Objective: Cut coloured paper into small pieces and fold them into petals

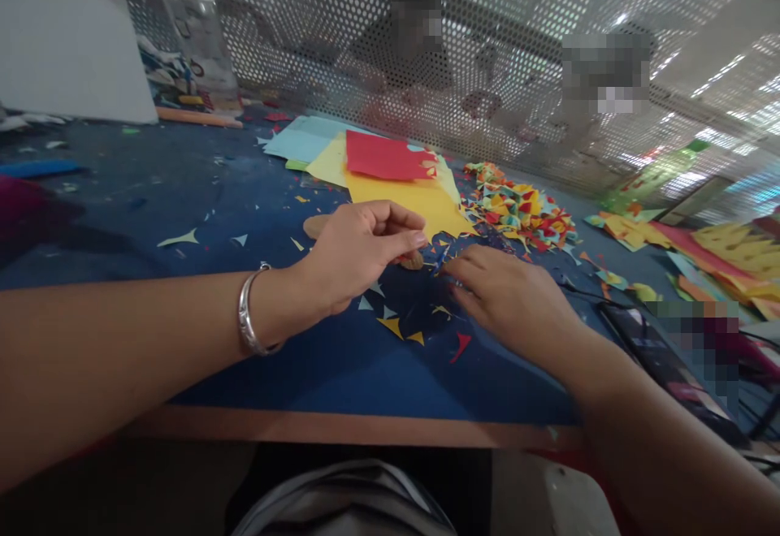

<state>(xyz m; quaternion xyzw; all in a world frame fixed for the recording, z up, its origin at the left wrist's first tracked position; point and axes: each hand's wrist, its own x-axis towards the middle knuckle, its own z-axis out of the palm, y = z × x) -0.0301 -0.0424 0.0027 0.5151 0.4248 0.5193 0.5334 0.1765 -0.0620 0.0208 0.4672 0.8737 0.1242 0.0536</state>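
Note:
My left hand [359, 252], with a silver bangle [251, 323] on the wrist, rests on the blue table cover with its fingers curled together in a pinch near a small brown wooden piece [413, 261]. What the fingertips hold is too small to make out. My right hand [503, 296] lies palm down beside it, fingers pressed to the cover among tiny paper scraps [399, 325]. Just beyond both hands lie a yellow paper sheet [420, 199] and a red sheet [383, 156] on top of it.
A heap of coloured paper cuttings [517, 211] lies to the right of the sheets. More cut paper [725, 256] is at the far right, near a dark device [658, 357]. Light blue sheets [305, 140] lie behind. A perforated metal screen [487, 57] closes off the far side, with people behind it.

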